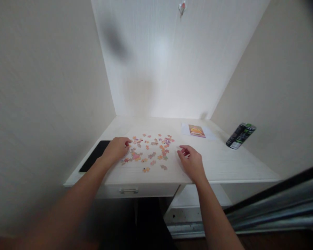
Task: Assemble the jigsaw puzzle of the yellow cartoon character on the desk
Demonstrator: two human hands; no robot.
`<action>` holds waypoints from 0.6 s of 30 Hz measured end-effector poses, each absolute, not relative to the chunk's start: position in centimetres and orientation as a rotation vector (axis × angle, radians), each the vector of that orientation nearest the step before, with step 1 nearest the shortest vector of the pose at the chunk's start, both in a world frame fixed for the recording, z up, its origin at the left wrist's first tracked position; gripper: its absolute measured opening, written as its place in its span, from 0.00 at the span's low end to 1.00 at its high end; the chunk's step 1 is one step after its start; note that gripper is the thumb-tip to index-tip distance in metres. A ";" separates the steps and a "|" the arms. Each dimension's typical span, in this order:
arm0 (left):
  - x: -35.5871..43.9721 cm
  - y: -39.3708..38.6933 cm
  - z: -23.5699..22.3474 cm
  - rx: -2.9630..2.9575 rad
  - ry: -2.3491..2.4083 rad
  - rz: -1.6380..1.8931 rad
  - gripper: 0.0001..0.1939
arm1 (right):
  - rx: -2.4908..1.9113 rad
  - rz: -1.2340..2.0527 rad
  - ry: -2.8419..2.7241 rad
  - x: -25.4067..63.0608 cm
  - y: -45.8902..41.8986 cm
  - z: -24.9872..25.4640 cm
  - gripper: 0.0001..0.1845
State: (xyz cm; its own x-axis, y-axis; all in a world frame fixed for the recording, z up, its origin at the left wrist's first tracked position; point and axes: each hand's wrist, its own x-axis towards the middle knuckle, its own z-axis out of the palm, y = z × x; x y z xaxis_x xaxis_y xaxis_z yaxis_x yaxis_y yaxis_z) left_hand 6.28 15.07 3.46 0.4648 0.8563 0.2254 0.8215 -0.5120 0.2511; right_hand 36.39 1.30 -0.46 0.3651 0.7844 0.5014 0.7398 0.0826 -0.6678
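Many small jigsaw puzzle pieces in orange, pink and grey tones lie scattered over the white desktop. Some on the right and lower left are clustered, touching or overlapping; others lie singly. At the left edge of the spread is my left hand, its fingers curled and pressed together by the pieces; what is between the fingertips, if anything, is too small to tell. To the right of the pieces my right hand rests over the desk, fingers loosely bent and apart from the thumb, with nothing visible in it.
A printed picture lies on a white sheet at the back right. A dark can stands at the right. Partly under my left arm is a black flat pad. The desk has walls on three sides and a drawer handle in front.
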 end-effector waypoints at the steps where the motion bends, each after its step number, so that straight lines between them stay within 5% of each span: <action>1: 6.2 15.1 3.4 2.586 1.471 0.511 0.19 | -1.652 0.079 -1.364 36.4 1.3 -0.5 0.17; 18: 5.4 13.9 3.7 2.135 1.243 0.821 0.16 | -1.644 0.188 -1.339 36.1 0.9 0.1 0.16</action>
State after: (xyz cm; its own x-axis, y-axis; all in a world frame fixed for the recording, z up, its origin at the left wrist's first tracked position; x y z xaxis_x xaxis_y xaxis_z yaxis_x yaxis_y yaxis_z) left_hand 5.36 13.93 3.73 0.3913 0.8895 0.2359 0.5658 -0.4347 0.7006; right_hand 36.11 0.91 0.10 0.3829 0.8180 0.4293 0.6677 0.0761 -0.7405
